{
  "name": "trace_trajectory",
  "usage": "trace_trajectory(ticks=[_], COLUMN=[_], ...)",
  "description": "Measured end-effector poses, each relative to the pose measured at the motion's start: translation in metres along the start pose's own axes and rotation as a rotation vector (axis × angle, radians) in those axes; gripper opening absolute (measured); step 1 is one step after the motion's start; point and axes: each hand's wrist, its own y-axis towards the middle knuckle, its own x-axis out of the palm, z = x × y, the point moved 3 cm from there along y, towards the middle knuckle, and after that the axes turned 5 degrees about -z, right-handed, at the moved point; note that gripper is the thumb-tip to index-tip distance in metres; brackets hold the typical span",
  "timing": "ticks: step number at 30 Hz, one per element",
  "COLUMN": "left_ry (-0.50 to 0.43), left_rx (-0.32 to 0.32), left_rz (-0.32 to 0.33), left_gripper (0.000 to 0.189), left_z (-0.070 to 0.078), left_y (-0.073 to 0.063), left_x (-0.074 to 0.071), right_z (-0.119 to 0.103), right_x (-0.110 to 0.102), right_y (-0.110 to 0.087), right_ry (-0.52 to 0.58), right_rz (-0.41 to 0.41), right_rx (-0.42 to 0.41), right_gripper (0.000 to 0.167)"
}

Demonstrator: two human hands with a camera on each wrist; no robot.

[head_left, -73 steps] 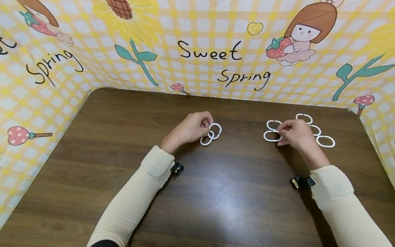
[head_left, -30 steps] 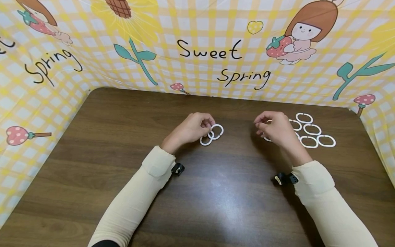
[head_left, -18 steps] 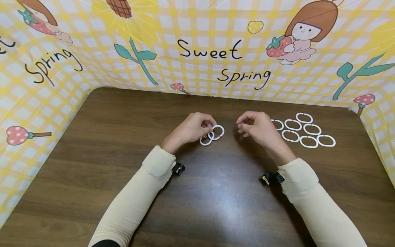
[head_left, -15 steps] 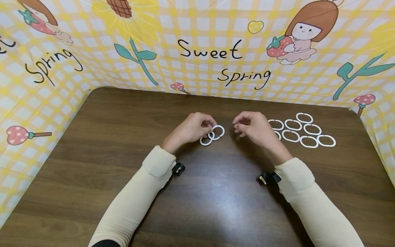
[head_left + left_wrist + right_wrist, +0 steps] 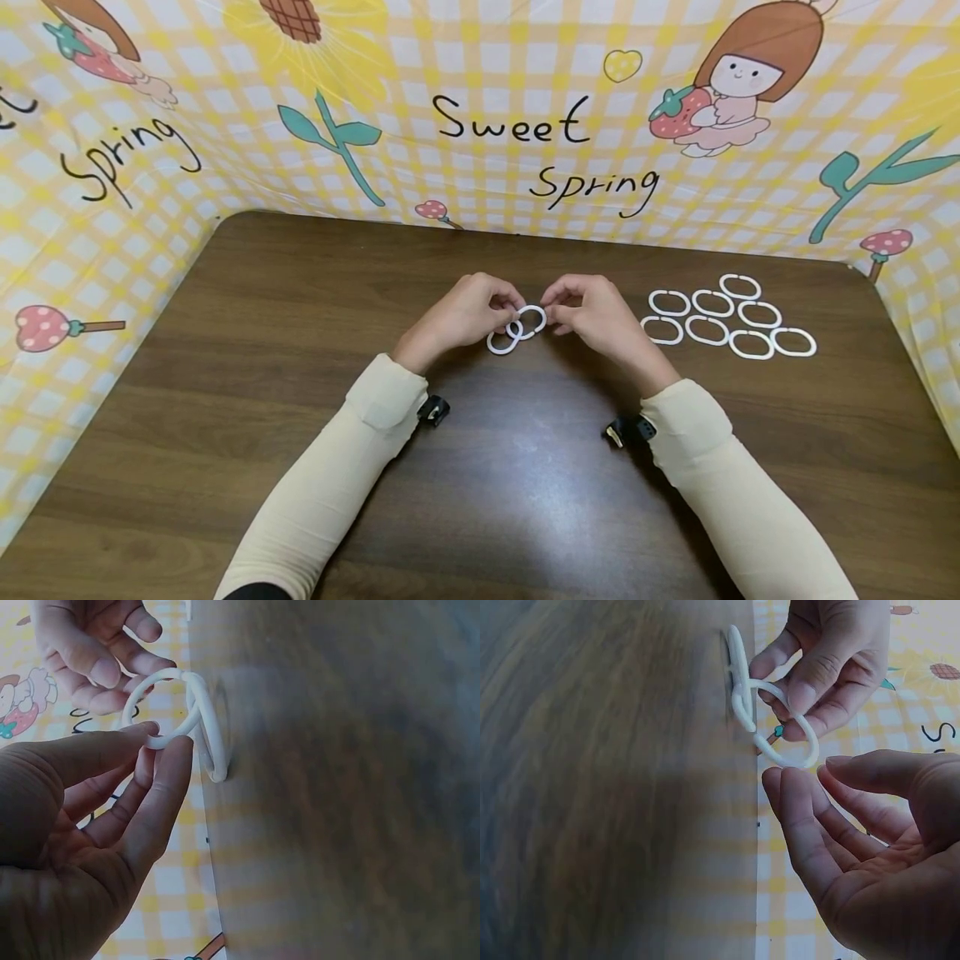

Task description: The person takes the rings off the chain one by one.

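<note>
My left hand (image 5: pixel 474 310) pinches a white plastic link ring (image 5: pixel 178 736) between thumb and fingertips. A second white link ring (image 5: pixel 214 746) is hooked through it and hangs lower, toward the table (image 5: pixel 360 500). In the right wrist view the held ring shows a narrow gap in its band. My right hand (image 5: pixel 596 312) is at the far side of this ring. Its fingertips (image 5: pixel 786 787) lie right at the ring's edge, with thumb and fingers spread apart and nothing gripped between them.
Several more white link rings (image 5: pixel 813 342) lie flat in a loose cluster on the right side of the brown table. A yellow checked cloth (image 5: pixel 480 50) with printed figures rises behind the table and along its sides.
My right hand has moved left from the ring cluster to the held ring, uncovering rings it hid before. My left hand has stayed nearly still, keeping its pinch on the linked pair.
</note>
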Motion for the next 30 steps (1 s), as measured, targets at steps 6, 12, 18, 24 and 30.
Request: trace_trajectory(ticks=[6,12,18,24,30], left_ry=[0.015,0.020,0.028,0.019,0.021], left_rx=[0.005,0.006,0.018,-0.015,-0.050], left_rz=[0.001,0.004,0.019,0.051,0.068], left_gripper=[0.013,0.013,0.012,0.009,0.009], left_z=[0.001,0.001,0.000,-0.003,-0.005], left_y=[0.000,-0.001,-0.002,-0.006,-0.011], left_x=[-0.001,-0.001,-0.002,-0.006,-0.009], right_z=[0.000,-0.001,-0.001,0.001,0.001], right_x=[0.006,0.009,0.009,0.010,0.009], right_y=[0.003,0.003,0.002,0.003,0.002], right_ry=[0.002,0.016,0.024,0.037,0.038], right_rz=[-0.012,-0.017,-0.021,-0.024,-0.011], right_rx=[0.004,-0.002,0.000,0.008,0.021], right_gripper=[0.012,0.011,0.011,0.011,0.010])
